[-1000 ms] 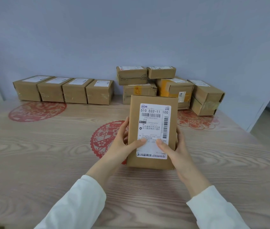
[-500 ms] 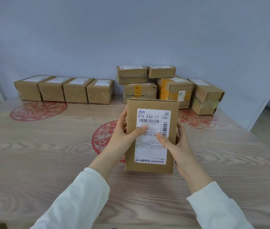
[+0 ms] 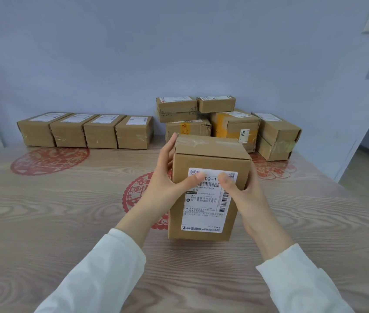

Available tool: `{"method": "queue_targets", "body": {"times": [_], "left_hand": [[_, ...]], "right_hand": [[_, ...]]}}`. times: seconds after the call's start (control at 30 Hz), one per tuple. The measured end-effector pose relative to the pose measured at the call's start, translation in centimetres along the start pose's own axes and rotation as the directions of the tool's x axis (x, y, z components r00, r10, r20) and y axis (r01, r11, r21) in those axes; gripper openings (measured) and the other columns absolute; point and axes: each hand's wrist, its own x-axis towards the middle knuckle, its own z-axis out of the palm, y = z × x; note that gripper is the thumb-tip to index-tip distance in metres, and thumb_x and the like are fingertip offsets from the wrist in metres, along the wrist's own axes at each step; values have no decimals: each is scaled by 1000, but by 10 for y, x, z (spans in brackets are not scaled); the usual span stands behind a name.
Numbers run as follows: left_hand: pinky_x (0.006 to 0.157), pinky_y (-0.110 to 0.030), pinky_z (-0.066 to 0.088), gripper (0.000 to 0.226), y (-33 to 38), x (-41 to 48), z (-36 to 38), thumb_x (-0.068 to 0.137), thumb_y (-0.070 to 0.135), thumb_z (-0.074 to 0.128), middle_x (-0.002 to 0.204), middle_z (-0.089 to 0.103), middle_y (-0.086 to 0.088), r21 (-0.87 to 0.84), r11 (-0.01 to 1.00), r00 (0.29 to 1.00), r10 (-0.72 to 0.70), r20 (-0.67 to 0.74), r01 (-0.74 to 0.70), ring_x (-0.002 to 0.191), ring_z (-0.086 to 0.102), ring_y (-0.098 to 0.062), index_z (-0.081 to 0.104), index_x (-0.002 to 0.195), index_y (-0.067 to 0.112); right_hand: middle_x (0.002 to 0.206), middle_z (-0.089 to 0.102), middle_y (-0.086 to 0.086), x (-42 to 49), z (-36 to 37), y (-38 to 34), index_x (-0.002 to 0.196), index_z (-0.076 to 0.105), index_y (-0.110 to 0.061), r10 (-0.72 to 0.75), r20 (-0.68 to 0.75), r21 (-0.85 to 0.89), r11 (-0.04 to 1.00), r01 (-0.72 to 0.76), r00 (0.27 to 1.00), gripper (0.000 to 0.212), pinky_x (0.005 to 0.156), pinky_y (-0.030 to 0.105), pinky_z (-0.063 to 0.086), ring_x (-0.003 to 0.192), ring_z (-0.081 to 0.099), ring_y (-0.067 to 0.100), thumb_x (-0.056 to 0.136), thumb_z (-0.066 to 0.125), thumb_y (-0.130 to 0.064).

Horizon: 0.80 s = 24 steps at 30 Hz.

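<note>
- Two white sleeves (image 3: 102, 274) are coming in from the near edge of the table (image 3: 43, 222).
- The left hand (image 3: 165, 184) is gripping the box (image 3: 179, 199) by its left side, with the thumb lying across the label (image 3: 206, 208) and the fingers running up towards the top edge.
- The right hand (image 3: 244, 195) is gripping the right side, its thumb bent onto the label close to the left thumb and its fingers curling round behind.
- The box is standing on end between the hands at the table's middle, label facing the person and taped top showing. I cannot tell whether its lower end is resting on the wood.
- It is covering part of a red paper-cut (image 3: 138, 190) on the tabletop.
- Further back on the left, a row of four boxes (image 3: 86, 129) is sitting side by side against the wall (image 3: 179, 53).
- Behind the held box and to the right, a pile of boxes (image 3: 226, 123) is standing two high.
</note>
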Motion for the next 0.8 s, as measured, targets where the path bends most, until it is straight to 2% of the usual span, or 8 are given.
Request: {"method": "queue_targets", "body": {"times": [0.13, 0.23, 0.3, 0.4, 0.5, 0.6, 0.73, 0.8], "left_hand": [[89, -23, 53, 93, 6, -1, 1, 73, 43, 75, 132, 51, 20, -6, 1000, 998, -19, 51, 20, 114, 58, -1, 14, 143, 51], [105, -34, 42, 102, 8, -1, 0, 58, 74, 66, 131, 55, 15, -69, 988, 990, -137, 41, 139, 122, 53, -9, 24, 146, 42], [109, -42, 37, 108, 7, 0, -1, 50, 82, 67, 131, 58, 11, -126, 970, 978, -205, 32, 208, 122, 54, -14, 34, 143, 40], [106, -40, 42, 81, 3, 1, -2, 67, 52, 68, 125, 62, 10, -215, 955, 979, -201, 41, 205, 114, 61, -12, 38, 141, 38], [98, -32, 48, 81, -1, 0, -2, 76, 35, 74, 129, 60, 9, -243, 955, 985, -162, 64, 173, 113, 61, -12, 31, 145, 41], [94, -30, 50, 83, -5, -3, -2, 74, 27, 69, 126, 61, 11, -277, 946, 985, -157, 69, 170, 111, 62, -10, 28, 144, 44], [100, -32, 47, 88, -10, -4, -3, 75, 26, 73, 134, 57, 9, -262, 951, 985, -142, 102, 164, 116, 59, -10, 24, 146, 45], [105, -34, 43, 94, -12, -4, -4, 71, 29, 75, 138, 53, 9, -230, 961, 985, -131, 114, 154, 121, 56, -10, 22, 146, 47]], "right_hand": [[121, 58, -8, -1, 1, -4, 137, 37, -33, -67, -30, -29, 997, 66, 997, 92, 68, 14, 53, 104, 59, 1, 53, 74, -35], [129, 49, -22, -5, 1, -2, 129, 34, -49, -152, -18, -118, 982, 149, 988, 90, 85, 18, 53, 117, 52, -3, 51, 77, -40], [136, 46, -19, -6, 1, 1, 128, 30, -56, -181, -9, -182, 967, 176, 983, 90, 95, 25, 50, 123, 48, -1, 53, 77, -45], [142, 42, -18, -5, 2, 3, 136, 20, -56, -180, 48, -243, 952, 186, 982, 95, 101, 24, 44, 125, 45, -4, 58, 75, -49], [138, 42, -25, -5, 1, 6, 147, 8, -46, -151, 89, -234, 957, 168, 984, 105, 98, 8, 39, 118, 42, -19, 64, 71, -55], [126, 37, -43, -8, 0, 4, 149, 5, -43, -131, 84, -197, 970, 145, 988, 111, 89, 1, 39, 109, 40, -29, 61, 66, -72], [132, 39, -34, -11, 0, 5, 148, 7, -45, -62, 89, -155, 985, 75, 994, 97, 92, 10, 40, 109, 43, -26, 72, 67, -49], [136, 42, -27, -12, -2, 8, 147, 14, -45, -29, 90, -143, 989, 41, 996, 94, 94, 15, 41, 114, 46, -18, 74, 72, -48]]}}
